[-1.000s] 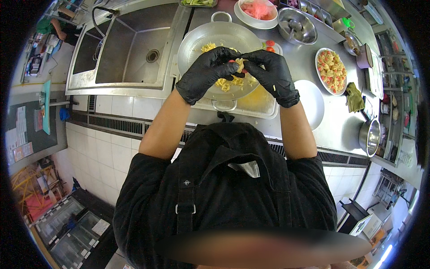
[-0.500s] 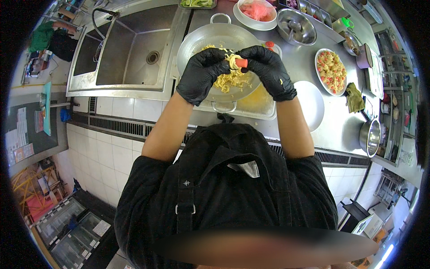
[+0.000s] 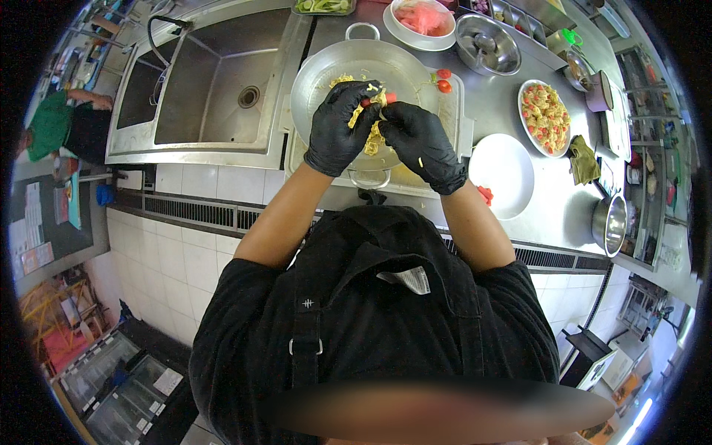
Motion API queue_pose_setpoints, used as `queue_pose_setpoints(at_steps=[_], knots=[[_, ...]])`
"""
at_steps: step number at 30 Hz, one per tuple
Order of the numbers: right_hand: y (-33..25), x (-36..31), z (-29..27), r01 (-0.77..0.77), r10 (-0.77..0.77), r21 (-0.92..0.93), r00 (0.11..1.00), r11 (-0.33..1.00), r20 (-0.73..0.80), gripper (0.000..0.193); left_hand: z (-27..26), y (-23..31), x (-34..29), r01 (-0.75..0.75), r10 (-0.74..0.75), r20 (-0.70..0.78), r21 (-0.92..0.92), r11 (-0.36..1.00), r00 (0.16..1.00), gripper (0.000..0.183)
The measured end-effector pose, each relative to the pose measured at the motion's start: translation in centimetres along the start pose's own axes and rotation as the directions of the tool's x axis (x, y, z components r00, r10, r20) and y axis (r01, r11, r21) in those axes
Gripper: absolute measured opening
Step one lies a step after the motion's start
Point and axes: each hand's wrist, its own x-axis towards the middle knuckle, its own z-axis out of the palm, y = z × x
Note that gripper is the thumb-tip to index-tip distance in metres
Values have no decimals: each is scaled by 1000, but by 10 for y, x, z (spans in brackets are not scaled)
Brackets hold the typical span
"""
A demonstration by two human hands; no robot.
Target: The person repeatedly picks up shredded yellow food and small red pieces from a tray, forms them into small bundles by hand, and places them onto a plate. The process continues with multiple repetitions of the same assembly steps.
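In black gloves, both my hands are over a wide metal pan [image 3: 311, 78] that holds yellow noodles [image 3: 373, 144]. My left hand [image 3: 340, 130] is closed around an orange-red sausage piece [image 3: 391, 97] with noodle strands wound about it. Fingers of my right hand [image 3: 424, 144] pinch noodle strands at the sausage's right side; their tips partly cover it. A noodle scrap sticks to the right glove. Under the pan lies a metal tray [image 3: 461, 111], with red pieces [image 3: 443, 86] near its far right corner.
Right of the pan are a white plate [image 3: 502, 178] and an oval plate of noodle-wrapped pieces [image 3: 545, 119]. Beyond stand a steel bowl [image 3: 487, 44], a bowl with pink plastic [image 3: 423, 16] and a green cloth [image 3: 584, 159]. A sink [image 3: 215, 89] is at left; a person in green [image 3: 55, 126] is farther left.
My right hand has come down and left, and the sausage piece has shifted slightly left in my left hand. Red pieces beside my right wrist are now uncovered. At far left, the person shows more.
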Motion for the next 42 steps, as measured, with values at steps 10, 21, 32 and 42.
queue_pose_setpoints(at_steps=[10, 21, 32, 42], knots=[[0, 2, -15, 170, -151, -225, 983, 959, 101, 23, -17, 1, 1, 205, -186, 265, -45, 978, 946, 29], [1, 20, -46, 191, -208, 107, 959, 976, 190, 25, -31, 16, 7, 452, -290, 531, -204, 868, 796, 34], [29, 4, 7, -112, 164, 541, 985, 834, -50, 20, -16, 2, -7, 545, -410, 366, -657, 521, 835, 36], [36, -10, 35, 19, 65, 342, 970, 939, -233, 17, -4, -1, -4, 84, -63, 151, -139, 987, 986, 28]])
